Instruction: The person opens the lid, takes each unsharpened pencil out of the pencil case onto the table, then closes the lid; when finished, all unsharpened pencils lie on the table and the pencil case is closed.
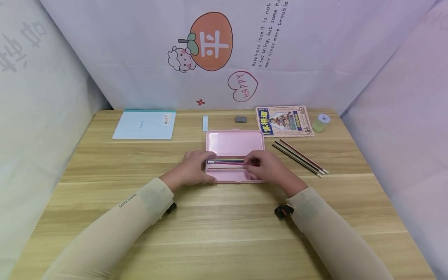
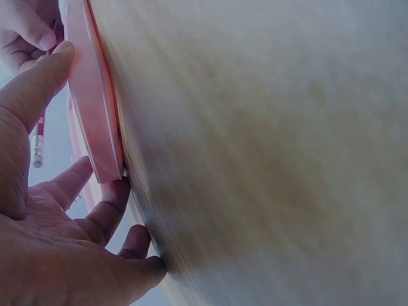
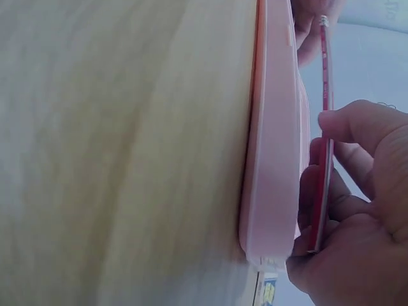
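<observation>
The right hand point(image 1: 271, 171) hides the red pencil's point(image 1: 229, 163) far end at frame centre. The wrist views cut off the open pink plastic pencil case point(image 3: 274, 146); the wooden surface point(image 2: 268, 146) there is blurred.

Pencil case point(image 1: 233, 144): smooth pink plastic, slight sheen. Table point(image 1: 217, 233): matt wood-grain, probably laminate. Red pencil point(image 3: 325, 127): glossy lacquer, metal-looking ferrule. Sleeves point(image 1: 115, 229): beige stretch cloth. Backdrop point(image 1: 315, 58): printed fabric.

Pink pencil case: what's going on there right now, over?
Left hand steadies pencil case. Right hand pinches red pencil over tray. Nothing blocking.

Head looks down; wrists close on pencil case point(image 1: 234, 155).
</observation>
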